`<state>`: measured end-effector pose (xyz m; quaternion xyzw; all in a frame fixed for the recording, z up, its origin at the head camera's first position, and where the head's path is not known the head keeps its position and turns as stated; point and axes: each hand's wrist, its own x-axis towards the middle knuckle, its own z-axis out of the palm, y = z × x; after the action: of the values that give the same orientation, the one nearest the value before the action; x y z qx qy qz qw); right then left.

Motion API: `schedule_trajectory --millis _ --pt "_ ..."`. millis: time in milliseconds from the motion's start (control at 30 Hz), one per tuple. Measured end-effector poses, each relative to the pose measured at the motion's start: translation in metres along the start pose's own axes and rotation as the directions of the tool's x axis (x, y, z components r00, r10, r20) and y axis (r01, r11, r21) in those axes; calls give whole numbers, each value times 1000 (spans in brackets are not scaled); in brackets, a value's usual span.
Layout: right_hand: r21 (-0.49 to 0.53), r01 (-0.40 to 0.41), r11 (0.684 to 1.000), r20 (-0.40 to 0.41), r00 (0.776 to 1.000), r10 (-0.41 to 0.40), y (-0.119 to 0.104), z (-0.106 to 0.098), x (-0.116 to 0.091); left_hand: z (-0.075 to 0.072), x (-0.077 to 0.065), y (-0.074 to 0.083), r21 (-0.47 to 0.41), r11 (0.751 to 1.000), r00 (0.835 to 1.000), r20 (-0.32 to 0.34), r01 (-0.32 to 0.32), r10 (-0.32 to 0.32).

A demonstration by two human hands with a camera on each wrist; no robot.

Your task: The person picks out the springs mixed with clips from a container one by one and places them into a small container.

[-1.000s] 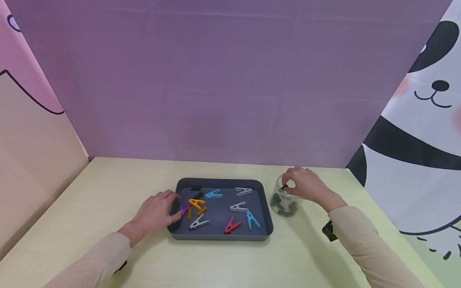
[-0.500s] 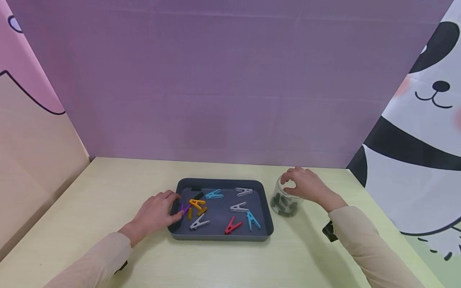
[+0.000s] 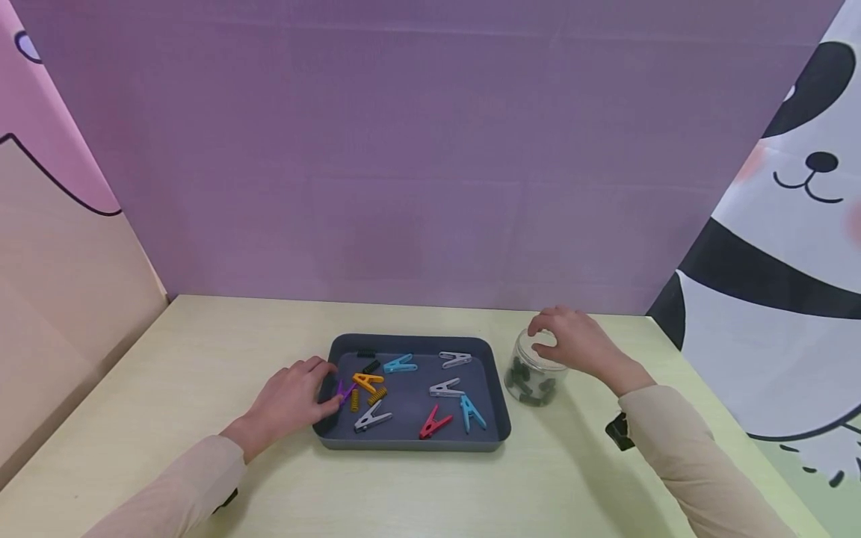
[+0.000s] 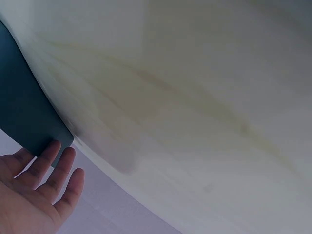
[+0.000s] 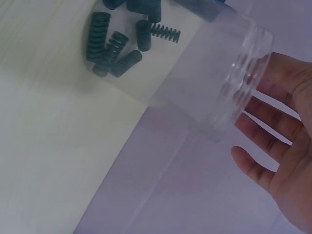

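My right hand is over the mouth of a clear jar, thumb and fingers apart with nothing between them. In the right wrist view its fingers lie right at the threaded rim. Dark green springs lie at the bottom of the jar. My left hand rests at the left edge of a grey tray, its fingers fairly straight against the wall. Near its thumb lies a purple clip, partly hidden. In the left wrist view the fingers touch the tray's edge.
The tray also holds yellow springs, dark springs, a yellow clip, grey clips, blue clips and a red clip. A purple panel stands behind the pale table.
One second ago my right hand pinched a dark spring at the jar's mouth. It has let go of it, and the hand has risen slightly. My left hand has not moved.
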<state>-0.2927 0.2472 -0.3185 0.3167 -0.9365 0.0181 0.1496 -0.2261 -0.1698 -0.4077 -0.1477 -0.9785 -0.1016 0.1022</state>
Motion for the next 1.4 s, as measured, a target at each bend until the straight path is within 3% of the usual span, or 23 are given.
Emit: schedule_trajectory --millis 267,700,1067,1400 --pt "-25 0 1000 -44 999 -1 -7 -5 5 1 0 0 4 1000 1000 -10 -4 4" --pt "-69 102 992 -117 987 -109 -28 1 15 2 0 -1 10 1000 1000 -13 -6 6" --pt "-72 129 989 -20 991 -131 -56 10 23 4 1 -2 22 1000 1000 -26 -15 15" --pt "-27 213 977 40 976 -212 -77 24 33 3 1 -2 20 1000 1000 -19 -15 15"
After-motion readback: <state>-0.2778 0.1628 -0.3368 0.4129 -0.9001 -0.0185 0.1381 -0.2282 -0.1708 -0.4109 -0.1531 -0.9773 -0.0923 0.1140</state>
